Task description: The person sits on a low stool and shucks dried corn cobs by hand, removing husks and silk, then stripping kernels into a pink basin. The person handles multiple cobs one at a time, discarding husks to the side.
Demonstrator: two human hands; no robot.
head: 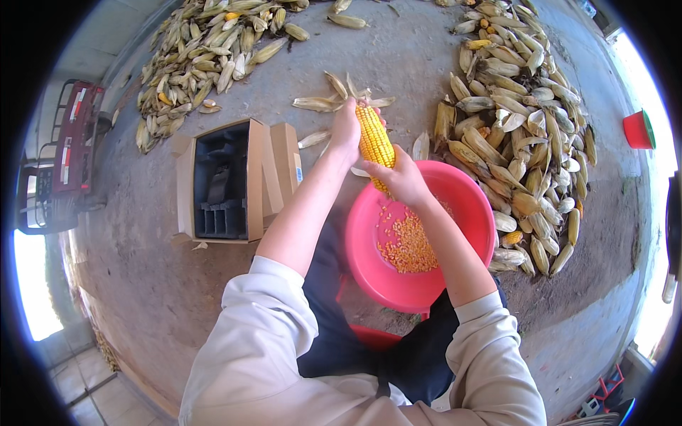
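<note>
A husked ear of yellow corn (375, 139) is held between my two hands, tilted over the far rim of a pink plastic basin (367, 266). My left hand (347, 128) grips its far end, where the peeled-back husk leaves (319, 103) fan out. Lower on the ear, my right hand (403, 175) wraps around it with the thumb across the kernels. The ear's near tip points down at the basin. Loose corn kernels (407, 245) cover part of the basin floor; my right forearm hides some of them.
An open cardboard box (256, 181) with black inserts stands left of the basin. Unhusked corn ears (511, 117) are heaped at right, and another corn pile (213, 58) lies far left. A red bucket (636, 130) stands at far right, a dark red vehicle (69, 138) at far left.
</note>
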